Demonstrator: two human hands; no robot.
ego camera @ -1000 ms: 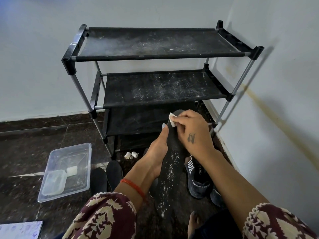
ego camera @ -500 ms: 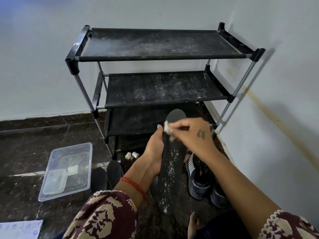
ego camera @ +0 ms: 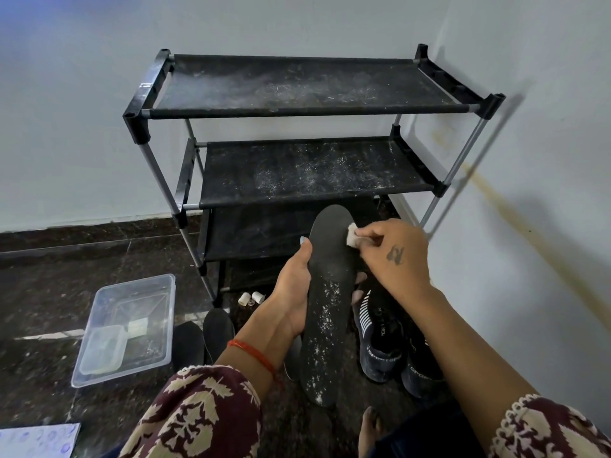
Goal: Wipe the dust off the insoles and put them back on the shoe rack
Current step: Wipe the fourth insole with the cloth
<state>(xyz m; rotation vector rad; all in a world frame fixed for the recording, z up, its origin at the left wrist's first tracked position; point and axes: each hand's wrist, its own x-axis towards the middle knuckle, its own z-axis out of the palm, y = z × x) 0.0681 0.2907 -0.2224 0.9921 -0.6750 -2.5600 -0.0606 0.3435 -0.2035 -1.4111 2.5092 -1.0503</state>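
Wiping a dusty insole in front of the shoe rack.

At centre frame the left hand (ego camera: 292,292) was wrapped around the long edge of a black insole (ego camera: 327,302), holding it up lengthways, while the right hand (ego camera: 395,254) pinched a small white wipe (ego camera: 352,235) against its upper right edge. The toe end looked clean; white dust covered the lower half. The shoe rack (ego camera: 297,173), upper centre, carried dust on its top two shelves too. My worry was that an insole set back there would pick the dust up again, or that loosened dust would fall onto the dark sneakers (ego camera: 383,338) just below right.
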